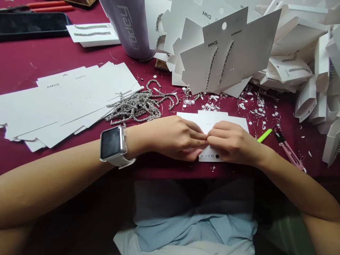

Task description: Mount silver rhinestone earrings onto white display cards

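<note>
1. Tablecloth (53, 56), dark red, covering the whole work surface and littered with white paper specks on its right half.
2. Heap of folded white cards (305, 53), far right, several carrying sparkly strand earrings; one finished card (228, 53) printed "MNG" leans at the front with two strands hanging side by side.
3. Stack of blank cards (66, 102), left of centre, fanned out flat, long edges running left to right.
4. Lilac cup (127, 24), upper centre, lettering reading down its side.
5. Pile of loose earrings (138, 104), silver and tangled, between the blank stack and the hands.
6. Card (212, 122), the piece in work: white, lying flat at the table's near edge just behind and under both hands, long axis left to right, a tab rising from its far edge, small print and a black dot at its near edge.
7. Left hand (175, 138), watch on the wrist, fingers pinched narrow over the card, tips meeting the right hand.
8. Right hand (231, 143), likewise pinched narrow on the card; whatever sits between the fingertips is hidden.
9. Pink cutter (289, 152) and green stick (265, 135), just right of the right hand.
</note>
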